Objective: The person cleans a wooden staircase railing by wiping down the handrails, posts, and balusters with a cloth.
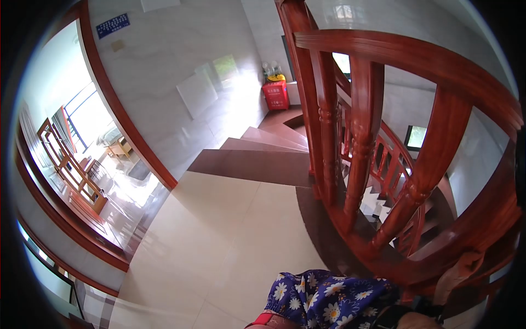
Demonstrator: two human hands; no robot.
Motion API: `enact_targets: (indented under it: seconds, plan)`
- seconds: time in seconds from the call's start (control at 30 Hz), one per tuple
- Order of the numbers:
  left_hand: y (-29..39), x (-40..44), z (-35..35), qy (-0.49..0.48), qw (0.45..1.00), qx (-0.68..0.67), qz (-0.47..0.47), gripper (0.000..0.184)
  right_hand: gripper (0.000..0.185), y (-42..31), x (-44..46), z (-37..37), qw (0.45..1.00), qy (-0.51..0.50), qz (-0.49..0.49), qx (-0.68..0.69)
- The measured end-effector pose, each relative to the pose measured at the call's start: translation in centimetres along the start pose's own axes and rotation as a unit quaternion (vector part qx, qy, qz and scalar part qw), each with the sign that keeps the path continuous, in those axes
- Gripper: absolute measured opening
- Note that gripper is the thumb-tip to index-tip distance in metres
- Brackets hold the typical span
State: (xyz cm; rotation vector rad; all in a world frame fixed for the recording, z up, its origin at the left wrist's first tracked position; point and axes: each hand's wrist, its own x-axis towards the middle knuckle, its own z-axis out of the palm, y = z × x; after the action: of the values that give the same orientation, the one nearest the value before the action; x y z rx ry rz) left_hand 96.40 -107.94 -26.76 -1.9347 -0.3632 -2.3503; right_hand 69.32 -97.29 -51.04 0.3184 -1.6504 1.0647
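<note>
Apparently, floral cloth (pixel 329 299) lies left of the hand (pixel 419 321).

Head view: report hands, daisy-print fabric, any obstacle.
Neither hand clearly identifiable. Daisy-print fabric at bottom edge, near wooden railing. Red box beyond steps, by wall; possible obstacle.

Free room is stretching over the tiled landing (pixel 219 236) and down along the steps (pixel 246 164). The railing (pixel 383 44) is barring the right side, its balusters (pixel 359 131) leaving gaps, while the grey wall (pixel 170 71) is bounding the steps' left. A door frame (pixel 111 112) is bordering an open passage.
</note>
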Motion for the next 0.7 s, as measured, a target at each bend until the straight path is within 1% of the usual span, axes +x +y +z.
enact_targets:
  seconds: [0.13, 0.27, 0.7]
  plan:
    - [0.2, -0.1, -0.2, 0.007, 1.000, 0.001, 0.008, 0.048, 0.050, 0.4, 0.1, 0.2, 1.000, 0.000, -0.003, -0.001]
    - [0.0, -0.8, -0.4, 0.020, 1.000, 0.005, -0.007, 0.048, 0.052, 0.6, -0.5, 0.2, 1.000, 0.001, 0.006, -0.006]
    - [-0.4, -0.9, -0.8, 0.009, 1.000, -0.001, -0.011, 0.049, 0.058, 1.8, -0.1, 0.2, 1.000, 0.016, -0.008, -0.009]
